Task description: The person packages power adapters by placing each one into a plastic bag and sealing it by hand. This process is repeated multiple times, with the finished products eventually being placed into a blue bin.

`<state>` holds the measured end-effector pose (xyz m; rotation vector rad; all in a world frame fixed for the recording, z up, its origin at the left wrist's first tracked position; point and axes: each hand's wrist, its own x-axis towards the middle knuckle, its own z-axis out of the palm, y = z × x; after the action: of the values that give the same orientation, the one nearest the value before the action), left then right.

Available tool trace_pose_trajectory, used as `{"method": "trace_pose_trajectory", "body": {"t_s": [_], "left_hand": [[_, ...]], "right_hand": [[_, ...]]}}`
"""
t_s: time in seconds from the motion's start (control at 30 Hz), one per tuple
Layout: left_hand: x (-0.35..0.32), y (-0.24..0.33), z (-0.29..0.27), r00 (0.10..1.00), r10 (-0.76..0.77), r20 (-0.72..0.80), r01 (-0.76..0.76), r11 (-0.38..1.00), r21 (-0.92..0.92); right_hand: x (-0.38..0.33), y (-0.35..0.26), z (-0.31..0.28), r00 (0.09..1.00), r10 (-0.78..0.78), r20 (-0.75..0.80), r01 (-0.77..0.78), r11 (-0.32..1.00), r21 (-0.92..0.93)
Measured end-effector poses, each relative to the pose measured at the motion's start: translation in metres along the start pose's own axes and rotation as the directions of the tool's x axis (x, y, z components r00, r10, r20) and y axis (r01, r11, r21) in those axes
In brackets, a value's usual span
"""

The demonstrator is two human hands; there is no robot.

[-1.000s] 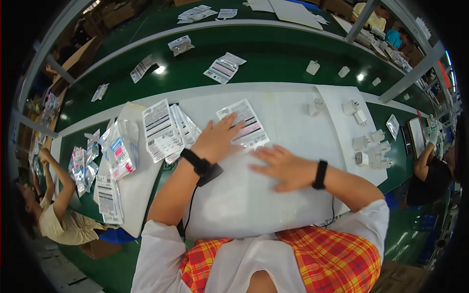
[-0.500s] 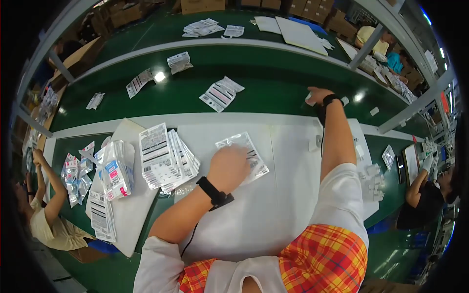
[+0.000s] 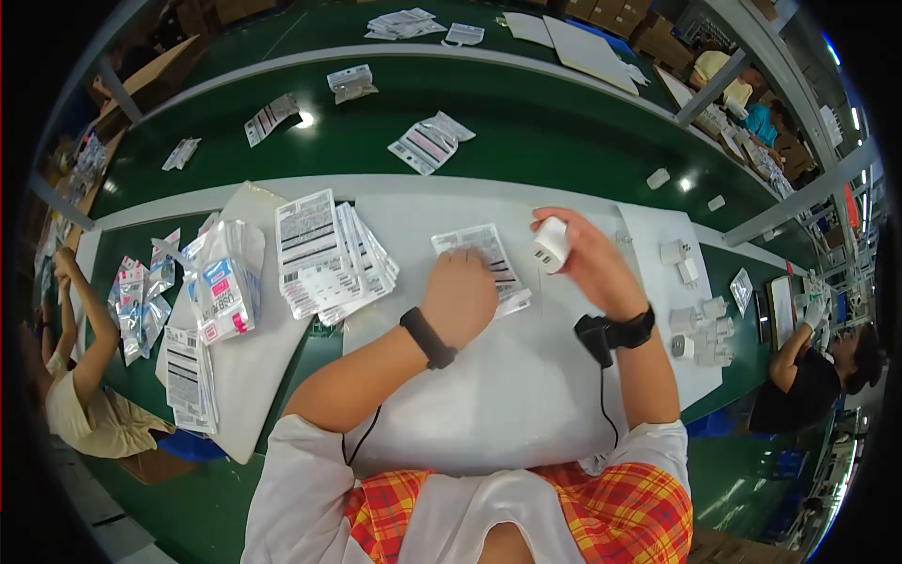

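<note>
the work looked mid-way: the right hand gripped a small white plastic charger plug above the white counter, while the left hand lay flat, fingers spread, pinning a clear flat printed packet at 12 o'clock of it. at 9 o'clock a fanned stack of empty printed packets waited; at 3 o'clock more loose white plugs sat unpacked. farther at 9 lay clear pouches with blue-and-pink labels.

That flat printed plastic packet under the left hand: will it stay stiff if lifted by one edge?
Probably not: the flat printed plastic packet looks thin, so it would likely droop. It probably slides easily on the smooth white table, which may be why the left hand presses it.
</note>
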<state>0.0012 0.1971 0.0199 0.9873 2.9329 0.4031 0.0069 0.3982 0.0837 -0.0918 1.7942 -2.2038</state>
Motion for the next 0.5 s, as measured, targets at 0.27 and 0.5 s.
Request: {"method": "trace_pose_trajectory", "body": {"t_s": [0.27,0.5], "left_hand": [[0.019,-0.029,0.037,0.957,0.255,-0.136,-0.284,0.916,-0.281],[0.016,-0.029,0.034,0.963,0.269,-0.021,-0.268,0.946,-0.179]], "right_hand": [[-0.008,0.060,0.016,0.972,-0.234,-0.005,0.230,0.957,-0.178],[-0.011,0.062,0.014,0.980,-0.142,-0.140,0.029,0.798,-0.602]]}}
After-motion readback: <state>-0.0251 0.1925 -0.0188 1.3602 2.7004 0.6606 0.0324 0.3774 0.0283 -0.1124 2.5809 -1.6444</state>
